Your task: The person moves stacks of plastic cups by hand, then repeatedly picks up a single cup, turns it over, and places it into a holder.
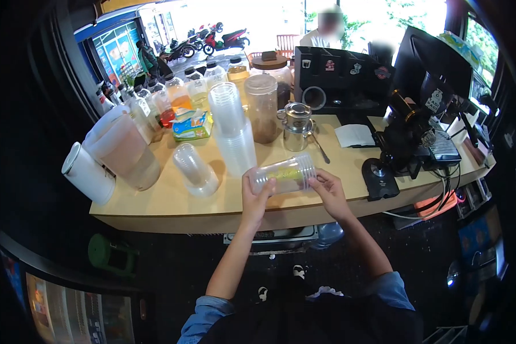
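Note:
A short stack of clear plastic cups (286, 175) with a yellow-green print lies sideways between my hands, just above the counter's front edge. My left hand (257, 192) is wrapped round the base end of the stack. At the rim end, my right hand (327, 192) grips the edges with thumb and fingers. Behind my left hand stands a tall stack of clear cups (235, 146). To its left, a shorter pile of clear plastic cups or lids (195, 172) rests on the wooden counter (149, 200).
On the left are a large translucent pitcher (123, 146), a white canister (88, 172) and several bottles. A metal drip filter (298, 123), lidded jar (262, 109) and tissue pack (191, 126) stand behind. Dark monitors (344, 80) and a black machine (407, 129) occupy the right. Someone sits beyond the counter.

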A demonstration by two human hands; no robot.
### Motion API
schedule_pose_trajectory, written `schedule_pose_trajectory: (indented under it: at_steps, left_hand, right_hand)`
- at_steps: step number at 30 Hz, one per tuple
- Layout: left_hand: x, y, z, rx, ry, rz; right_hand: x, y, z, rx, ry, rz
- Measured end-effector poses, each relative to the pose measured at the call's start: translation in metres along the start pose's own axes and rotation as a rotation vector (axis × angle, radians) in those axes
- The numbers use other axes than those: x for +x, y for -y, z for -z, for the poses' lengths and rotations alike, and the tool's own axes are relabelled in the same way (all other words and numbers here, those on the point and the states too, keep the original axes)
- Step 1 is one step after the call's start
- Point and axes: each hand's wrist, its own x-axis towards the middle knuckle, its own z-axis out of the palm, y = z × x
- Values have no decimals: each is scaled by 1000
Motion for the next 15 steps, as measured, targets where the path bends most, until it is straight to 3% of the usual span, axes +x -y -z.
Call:
schedule_pose_trajectory:
  at_steps: [1,3,4,6,9,13,15]
  left_hand:
    - [3,4,-2,6,7,3]
    - [13,3,-10,512,197,-269]
    - [18,-1,-17,513,199,-272]
    - [22,-9,-35,820,379,-383]
    - [30,-8,-68,1018,525,-176]
    - [33,-2,-101,1093,447,-220]
    - [30,-4,-113,1178,403,-368]
  right_hand:
    - [1,-1,13,-1,9,-5]
    - [3,-6,35,19,22,1]
    - [6,-9,45,18,20,5]
    - [5,-17,64,0,67,-79]
    - [5,-27,79,36,49,-128]
    - [2,-43,102,14,75,-144]
    - [1,-43,103,77,103,-148]
